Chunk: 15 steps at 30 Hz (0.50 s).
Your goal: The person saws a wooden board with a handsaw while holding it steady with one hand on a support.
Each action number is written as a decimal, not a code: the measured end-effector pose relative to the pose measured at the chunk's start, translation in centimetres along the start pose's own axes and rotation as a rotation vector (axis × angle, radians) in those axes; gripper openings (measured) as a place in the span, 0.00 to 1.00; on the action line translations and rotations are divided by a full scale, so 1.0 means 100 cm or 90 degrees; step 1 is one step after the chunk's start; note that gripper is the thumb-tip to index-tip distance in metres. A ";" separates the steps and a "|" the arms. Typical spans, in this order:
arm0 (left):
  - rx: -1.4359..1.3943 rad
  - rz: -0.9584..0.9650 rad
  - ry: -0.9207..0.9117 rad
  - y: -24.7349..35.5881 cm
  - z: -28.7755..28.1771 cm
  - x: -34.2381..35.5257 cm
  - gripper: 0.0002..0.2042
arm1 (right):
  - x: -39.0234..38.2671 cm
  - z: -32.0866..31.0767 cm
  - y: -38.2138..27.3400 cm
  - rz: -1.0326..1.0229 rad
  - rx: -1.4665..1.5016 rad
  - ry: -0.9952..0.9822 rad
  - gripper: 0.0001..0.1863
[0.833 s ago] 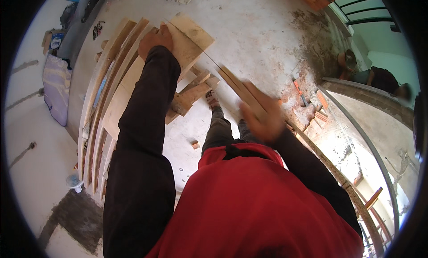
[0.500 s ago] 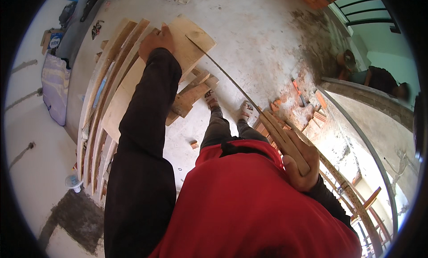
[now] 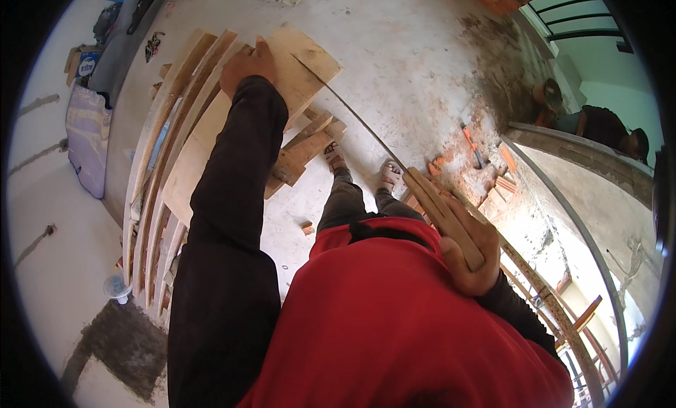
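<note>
A pale wooden board (image 3: 301, 40) lies across a stack of timber planks (image 3: 184, 77) at the upper left. My left hand (image 3: 248, 70) bears down on it, fingers curled at its edge; some fingertips are hidden. A handsaw (image 3: 352, 114), its blade seen edge-on as a thin dark line, cuts into the board's right part. At the lower right, my right hand (image 3: 475, 251) is wrapped around the saw's wooden handle (image 3: 443, 214). Below the board, short wood offcuts (image 3: 303, 154) jut out from the stack.
My sandalled feet (image 3: 389, 174) stand just beyond my red shirt. An orange-handled tool (image 3: 470, 139) and broken bricks (image 3: 503, 184) lie on the floor to the right. Past a low ledge (image 3: 581, 149), another person (image 3: 605, 130) is bent over. A long curved pole (image 3: 539, 285) runs beside my right arm.
My right hand has pushed the saw slightly forward, up and to the left, toward the board. My left hand stays in place on the board. The other person's head has shifted slightly.
</note>
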State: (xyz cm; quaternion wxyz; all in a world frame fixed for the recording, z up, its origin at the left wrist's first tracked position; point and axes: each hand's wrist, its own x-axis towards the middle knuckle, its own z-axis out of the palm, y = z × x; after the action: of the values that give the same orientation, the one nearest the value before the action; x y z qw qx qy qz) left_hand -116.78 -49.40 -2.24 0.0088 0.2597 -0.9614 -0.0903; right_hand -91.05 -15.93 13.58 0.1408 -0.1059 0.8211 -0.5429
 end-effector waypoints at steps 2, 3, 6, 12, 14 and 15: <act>0.000 -0.003 -0.014 0.001 0.000 0.001 0.29 | 0.031 0.029 0.023 -0.027 0.037 0.063 0.25; -0.007 -0.002 -0.017 0.002 0.001 0.004 0.29 | 0.052 0.042 0.030 -0.027 0.053 0.083 0.23; 0.001 0.005 -0.029 0.010 0.001 0.003 0.29 | 0.124 0.068 0.034 0.055 0.029 0.061 0.21; 0.013 -0.031 -0.033 0.000 -0.004 0.001 0.29 | -0.001 0.008 0.014 0.036 0.003 0.025 0.26; 0.019 -0.030 -0.040 0.007 -0.007 0.001 0.29 | -0.006 -0.002 0.000 0.043 0.009 0.030 0.27; 0.023 -0.025 -0.039 0.010 -0.007 -0.001 0.29 | -0.001 0.009 0.006 0.035 0.048 0.069 0.27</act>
State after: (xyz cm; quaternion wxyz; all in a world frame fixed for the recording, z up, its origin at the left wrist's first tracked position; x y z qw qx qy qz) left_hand -117.18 -48.66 -1.35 -0.0274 0.2755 -0.9575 -0.0807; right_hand -90.62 -16.43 12.69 0.1149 -0.0482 0.8093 -0.5740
